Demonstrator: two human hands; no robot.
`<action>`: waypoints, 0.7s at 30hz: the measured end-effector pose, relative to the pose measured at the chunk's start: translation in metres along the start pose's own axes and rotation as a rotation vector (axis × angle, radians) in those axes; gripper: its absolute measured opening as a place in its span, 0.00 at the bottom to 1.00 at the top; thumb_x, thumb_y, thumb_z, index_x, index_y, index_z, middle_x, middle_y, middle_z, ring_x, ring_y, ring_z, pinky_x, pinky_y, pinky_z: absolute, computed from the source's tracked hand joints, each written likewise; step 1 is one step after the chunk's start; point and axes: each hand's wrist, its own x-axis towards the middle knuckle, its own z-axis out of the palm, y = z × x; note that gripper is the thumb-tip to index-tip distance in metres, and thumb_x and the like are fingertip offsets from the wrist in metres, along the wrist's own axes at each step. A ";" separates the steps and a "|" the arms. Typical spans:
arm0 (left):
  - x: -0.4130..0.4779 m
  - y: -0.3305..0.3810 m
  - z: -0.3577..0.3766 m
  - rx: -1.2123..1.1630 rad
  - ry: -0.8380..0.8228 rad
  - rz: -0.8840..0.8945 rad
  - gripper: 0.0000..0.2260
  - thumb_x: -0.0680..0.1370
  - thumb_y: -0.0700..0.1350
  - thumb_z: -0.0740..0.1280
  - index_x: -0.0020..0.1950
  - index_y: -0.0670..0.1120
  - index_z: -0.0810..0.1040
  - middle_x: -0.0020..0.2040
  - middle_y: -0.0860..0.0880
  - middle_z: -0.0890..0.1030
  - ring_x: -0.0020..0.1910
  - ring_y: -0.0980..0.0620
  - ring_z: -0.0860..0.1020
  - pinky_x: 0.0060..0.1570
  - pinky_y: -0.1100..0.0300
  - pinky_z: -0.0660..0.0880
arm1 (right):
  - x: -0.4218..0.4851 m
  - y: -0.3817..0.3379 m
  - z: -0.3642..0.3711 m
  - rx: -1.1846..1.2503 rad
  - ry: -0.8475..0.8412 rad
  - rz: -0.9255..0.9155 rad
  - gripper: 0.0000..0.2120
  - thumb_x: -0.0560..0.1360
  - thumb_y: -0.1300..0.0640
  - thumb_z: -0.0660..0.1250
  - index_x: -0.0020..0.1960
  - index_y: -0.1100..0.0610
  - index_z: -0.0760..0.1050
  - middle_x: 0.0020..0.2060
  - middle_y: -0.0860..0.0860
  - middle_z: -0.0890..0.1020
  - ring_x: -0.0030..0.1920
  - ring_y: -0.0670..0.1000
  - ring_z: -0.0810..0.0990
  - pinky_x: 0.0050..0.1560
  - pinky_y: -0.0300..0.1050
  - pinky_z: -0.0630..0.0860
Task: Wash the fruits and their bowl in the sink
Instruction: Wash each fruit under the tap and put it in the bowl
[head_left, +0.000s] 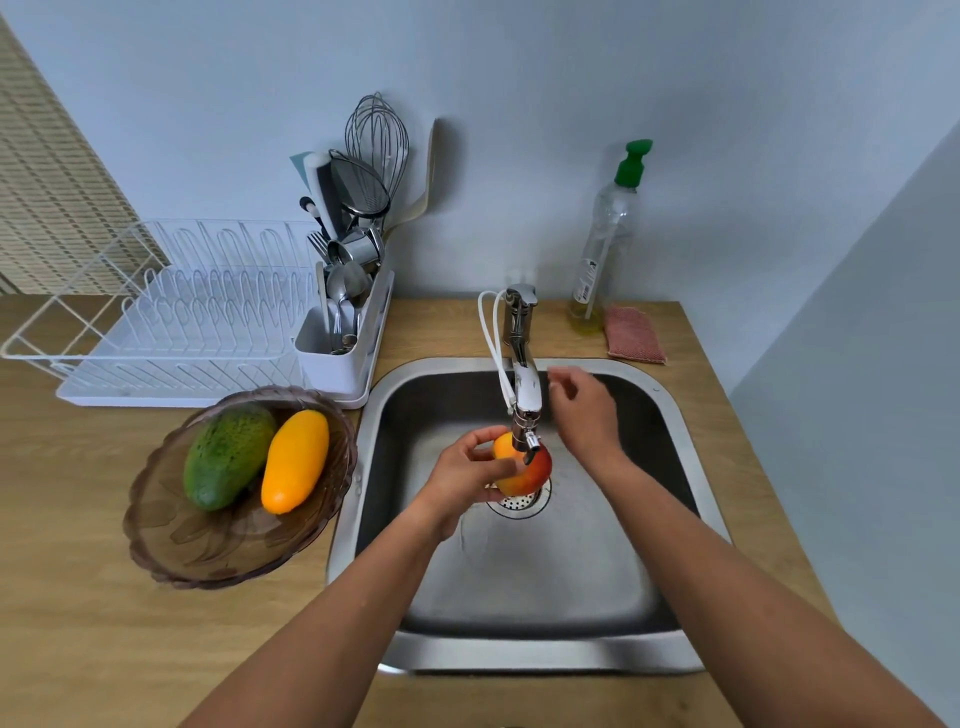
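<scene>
Left hand (467, 475) grips a red-yellow fruit (524, 470) (an apple or a mango, hard to tell) under the tap spout (527, 415), over the sink (519, 654) drain. Right hand (584, 410) hangs beside the tap, fingers loosely spread, holding nothing. On the bench, the brown glass bowl (208, 551) carries a green mango (226, 454) and a yellow mango (295, 460).

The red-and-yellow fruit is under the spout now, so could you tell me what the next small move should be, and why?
Probably lift the faucet lever: the right hand hovers open beside it, the left hand holds the fruit beneath the spout, and no water is visibly running.
</scene>
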 end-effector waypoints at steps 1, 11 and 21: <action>0.000 0.000 -0.001 -0.008 0.000 -0.005 0.22 0.71 0.38 0.76 0.62 0.53 0.77 0.60 0.45 0.80 0.58 0.43 0.79 0.56 0.46 0.80 | 0.008 -0.008 -0.003 -0.018 0.033 -0.053 0.15 0.80 0.60 0.60 0.66 0.56 0.76 0.61 0.53 0.80 0.60 0.51 0.78 0.59 0.43 0.73; 0.001 0.002 -0.008 -0.032 -0.024 -0.043 0.27 0.70 0.42 0.78 0.67 0.52 0.76 0.61 0.44 0.79 0.58 0.44 0.80 0.49 0.53 0.81 | 0.062 -0.029 -0.004 -0.577 -0.131 -0.392 0.40 0.73 0.70 0.62 0.80 0.52 0.51 0.79 0.48 0.55 0.76 0.54 0.60 0.74 0.52 0.62; 0.007 0.000 -0.014 -0.017 -0.012 -0.071 0.25 0.71 0.43 0.78 0.66 0.53 0.76 0.64 0.44 0.78 0.60 0.42 0.78 0.53 0.49 0.81 | 0.059 -0.006 0.004 -0.650 -0.118 -0.467 0.41 0.71 0.69 0.68 0.79 0.54 0.55 0.79 0.51 0.57 0.73 0.57 0.66 0.72 0.56 0.66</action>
